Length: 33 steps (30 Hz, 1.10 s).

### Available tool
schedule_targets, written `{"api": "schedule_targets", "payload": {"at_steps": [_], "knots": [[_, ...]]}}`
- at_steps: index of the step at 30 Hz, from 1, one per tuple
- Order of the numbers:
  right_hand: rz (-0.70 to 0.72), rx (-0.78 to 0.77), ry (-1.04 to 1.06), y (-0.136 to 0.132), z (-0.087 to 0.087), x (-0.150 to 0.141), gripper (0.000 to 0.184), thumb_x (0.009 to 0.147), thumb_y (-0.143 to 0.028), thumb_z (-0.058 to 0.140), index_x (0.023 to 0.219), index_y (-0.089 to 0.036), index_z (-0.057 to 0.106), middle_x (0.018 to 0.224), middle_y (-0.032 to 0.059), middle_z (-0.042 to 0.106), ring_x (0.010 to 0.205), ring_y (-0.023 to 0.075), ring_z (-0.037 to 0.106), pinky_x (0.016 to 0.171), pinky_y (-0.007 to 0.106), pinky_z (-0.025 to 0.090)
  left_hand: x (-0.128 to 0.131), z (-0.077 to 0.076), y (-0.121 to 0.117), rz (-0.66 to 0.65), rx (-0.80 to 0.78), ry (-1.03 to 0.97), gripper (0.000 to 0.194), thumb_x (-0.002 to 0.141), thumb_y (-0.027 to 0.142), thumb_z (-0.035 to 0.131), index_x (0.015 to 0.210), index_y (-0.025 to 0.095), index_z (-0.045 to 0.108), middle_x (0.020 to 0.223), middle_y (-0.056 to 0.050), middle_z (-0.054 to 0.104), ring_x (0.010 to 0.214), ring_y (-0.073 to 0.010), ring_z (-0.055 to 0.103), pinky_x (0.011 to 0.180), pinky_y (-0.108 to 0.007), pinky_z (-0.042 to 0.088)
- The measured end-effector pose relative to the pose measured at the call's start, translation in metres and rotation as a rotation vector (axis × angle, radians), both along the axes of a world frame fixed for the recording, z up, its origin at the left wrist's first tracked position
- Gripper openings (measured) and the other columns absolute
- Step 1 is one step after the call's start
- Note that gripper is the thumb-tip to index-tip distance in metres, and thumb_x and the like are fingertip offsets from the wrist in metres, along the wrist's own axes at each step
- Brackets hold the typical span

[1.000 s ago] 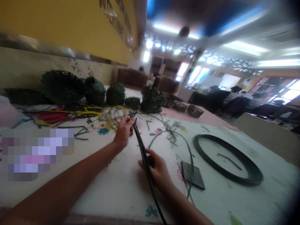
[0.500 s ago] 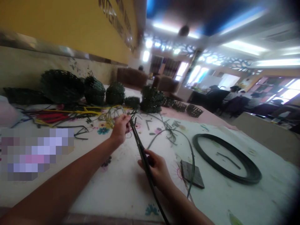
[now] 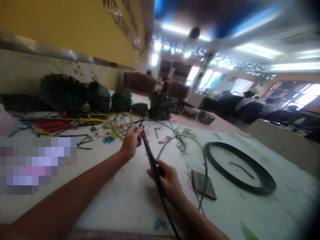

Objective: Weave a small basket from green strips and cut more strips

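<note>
My left hand is closed, pinching the far end of several long dark green strips between thumb and fingers. Nearer to me, my right hand is wrapped round the same strips, which run down past it toward the bottom edge. One thin strip arcs out to the right in a wide loop. Beneath that loop lies a flat grey slab on the tablecloth. Which strip ends are inside my fingers is hidden.
A large dark green coil lies on the right of the floral tablecloth. Dark woven baskets line the back. Yellow and red strips and scattered offcuts lie nearer. Several people sit at the far right.
My left hand has moved slightly right and nearer to me along the strips, drawing closer to the right hand. The right hand keeps its hold; the view has shifted a little.
</note>
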State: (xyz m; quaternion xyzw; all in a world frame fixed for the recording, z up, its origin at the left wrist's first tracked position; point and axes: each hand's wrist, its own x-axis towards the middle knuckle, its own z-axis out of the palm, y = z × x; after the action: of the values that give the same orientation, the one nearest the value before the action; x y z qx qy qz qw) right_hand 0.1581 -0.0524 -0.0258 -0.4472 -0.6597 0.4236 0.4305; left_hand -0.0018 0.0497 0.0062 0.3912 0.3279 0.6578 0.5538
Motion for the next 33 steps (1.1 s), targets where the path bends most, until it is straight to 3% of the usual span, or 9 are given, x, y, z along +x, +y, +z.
{"api": "schedule_targets", "payload": {"at_steps": [9,15,22,27,33], "knots": [[-0.065,-0.006,-0.005,0.004,-0.009,-0.003,0.034,0.078,-0.036,0.070,0.104,-0.014,0.066,0.064,-0.0028,0.052,0.057,0.0118,0.044,0.053,0.023,0.035,0.002,0.001,-0.001,0.017,0.036,0.007,0.028,0.078,0.031,0.065,0.069,0.020,0.041,0.046,0.010,0.036,0.033,-0.0026,0.022,0.033,-0.015,0.013],[-0.081,0.014,0.000,0.006,-0.012,-0.001,0.038,0.078,-0.038,0.071,0.108,-0.015,0.064,0.064,-0.0037,0.050,0.057,0.0121,0.043,0.054,0.024,0.035,0.010,-0.001,-0.010,-0.009,0.048,0.016,0.031,0.079,0.034,0.065,0.068,0.020,0.039,0.048,0.010,0.034,0.034,-0.0024,0.021,0.034,-0.015,0.013],[-0.076,0.031,-0.014,-0.002,0.000,-0.004,0.023,0.081,-0.035,0.067,0.087,-0.014,0.066,0.061,-0.0040,0.046,0.055,0.0100,0.038,0.050,0.023,0.030,0.008,-0.002,-0.007,-0.020,0.019,0.013,0.029,0.079,0.031,0.064,0.068,0.020,0.039,0.048,0.010,0.036,0.034,-0.0022,0.021,0.033,-0.014,0.012],[-0.123,0.022,-0.022,0.003,-0.009,-0.003,0.035,0.078,-0.038,0.070,0.102,-0.013,0.067,0.060,-0.0037,0.049,0.053,0.0109,0.041,0.050,0.023,0.033,0.010,-0.002,-0.009,-0.027,0.013,0.004,0.029,0.079,0.032,0.064,0.069,0.020,0.040,0.048,0.010,0.035,0.033,-0.0023,0.020,0.033,-0.014,0.012],[-0.077,-0.014,0.056,0.011,-0.019,0.002,0.041,0.079,-0.043,0.070,0.109,-0.015,0.064,0.062,-0.0037,0.050,0.052,0.0107,0.044,0.046,0.022,0.034,0.018,-0.006,-0.016,-0.091,-0.005,-0.035,0.029,0.080,0.035,0.064,0.071,0.020,0.041,0.050,0.010,0.037,0.033,-0.0021,0.021,0.033,-0.014,0.013]]}}
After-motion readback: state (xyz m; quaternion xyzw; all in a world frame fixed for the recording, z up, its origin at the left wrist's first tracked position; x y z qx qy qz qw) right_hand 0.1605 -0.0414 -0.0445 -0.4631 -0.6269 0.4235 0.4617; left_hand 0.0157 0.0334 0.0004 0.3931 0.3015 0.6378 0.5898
